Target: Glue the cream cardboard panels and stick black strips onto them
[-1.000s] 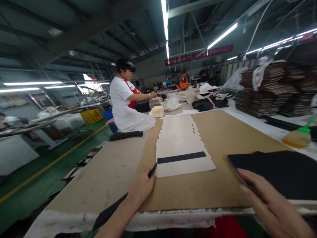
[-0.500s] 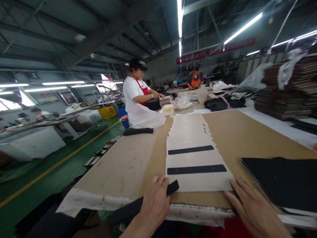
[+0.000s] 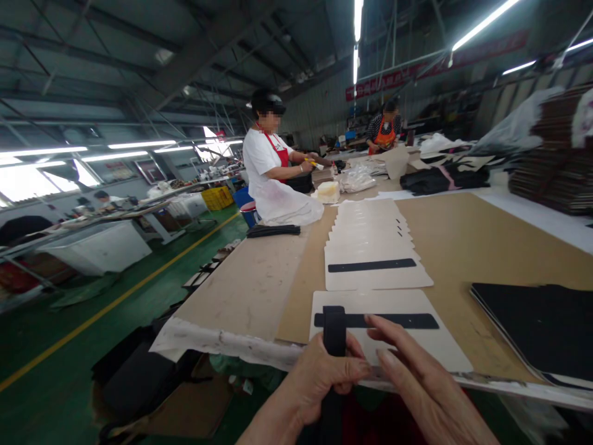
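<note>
My left hand (image 3: 328,371) is closed around a bundle of black strips (image 3: 334,324), whose upper end sticks up above the fingers. My right hand (image 3: 412,371) is beside it, fingers stretched and apart, over the nearest pale panel (image 3: 417,303). That panel lies at the front edge of the table with a black strip (image 3: 407,321) across it, partly covered by the held bundle and my right fingertips. Beyond a small gap lies a row of overlapping pale panels (image 3: 365,222), the front one bearing another black strip (image 3: 370,266).
Stacked black panels (image 3: 532,327) lie at the right of the brown-topped table (image 3: 463,247). At the far left edge sit more black strips (image 3: 273,230). A co-worker in a red apron (image 3: 278,161) works across the table; another (image 3: 384,130) is farther back. A yellow-white block (image 3: 327,192) stands nearby.
The nearest panel has come away from the row toward me. My left hand has raised the black strips upright and moved right; my right hand has left the panel's right corner and come inward.
</note>
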A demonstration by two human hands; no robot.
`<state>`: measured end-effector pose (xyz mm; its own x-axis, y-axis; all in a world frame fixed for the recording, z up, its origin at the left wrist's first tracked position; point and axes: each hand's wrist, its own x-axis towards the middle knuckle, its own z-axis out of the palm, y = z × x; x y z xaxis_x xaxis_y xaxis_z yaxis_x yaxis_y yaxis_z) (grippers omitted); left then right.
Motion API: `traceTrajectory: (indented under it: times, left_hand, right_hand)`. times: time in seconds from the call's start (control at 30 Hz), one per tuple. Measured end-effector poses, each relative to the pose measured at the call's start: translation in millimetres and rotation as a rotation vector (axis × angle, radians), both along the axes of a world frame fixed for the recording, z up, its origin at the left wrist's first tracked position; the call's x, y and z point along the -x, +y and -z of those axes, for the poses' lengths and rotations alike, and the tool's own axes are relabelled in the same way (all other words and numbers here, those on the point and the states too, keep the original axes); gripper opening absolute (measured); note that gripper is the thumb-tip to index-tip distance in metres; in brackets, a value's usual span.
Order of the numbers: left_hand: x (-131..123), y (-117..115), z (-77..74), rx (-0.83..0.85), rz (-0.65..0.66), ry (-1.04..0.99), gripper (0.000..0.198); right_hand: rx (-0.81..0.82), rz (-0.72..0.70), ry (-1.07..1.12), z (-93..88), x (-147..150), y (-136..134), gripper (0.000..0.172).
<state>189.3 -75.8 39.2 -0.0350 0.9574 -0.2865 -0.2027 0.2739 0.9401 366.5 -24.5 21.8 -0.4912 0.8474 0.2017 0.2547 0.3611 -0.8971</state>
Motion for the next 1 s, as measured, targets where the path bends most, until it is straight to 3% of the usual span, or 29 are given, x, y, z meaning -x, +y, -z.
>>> traceTrajectory:
  times: [0.17,0.4,0.6,0.67,0.77,0.93,1.0]
  left_hand:
    - [-21.3,1.8,-4.5,-0.016,0.046,0.063,0.033]
    - [-31.4,8.9,-0.1,-0.052,-0.030,0.180,0.017]
    - [-39.9,13.5,4.6,-0.005,-0.075,0.130,0.016]
    - [-42.2,14.9,3.0,-0.001,-0.081,0.120,0.013]
    - [-45.0,15.7,-0.1,-0.007,-0.063,0.118,0.014]
    - [-42.1,6.4,6.7,-0.015,0.056,0.094,0.022]
    - [-38.6,0.7,12.8,-0.010,0.132,0.108,0.036]
  right_hand:
    - [0.120,-0.091,0.106,-5.6,17.2,-2.2,0.057]
    - [0.118,-0.004,0.079,5.6,13.4,-6.5,0.059]
    - [0.021,0.082,0.104,14.6,6.2,-5.9,0.049]
    - [0.029,0.089,0.184,15.7,4.1,-6.4,0.038]
    - [0.140,0.079,0.328,15.0,5.3,-7.7,0.022]
    - [0.591,-0.060,0.541,12.2,3.6,1.3,0.025]
    - [0.701,0.013,0.673,11.0,-3.0,8.8,0.025]
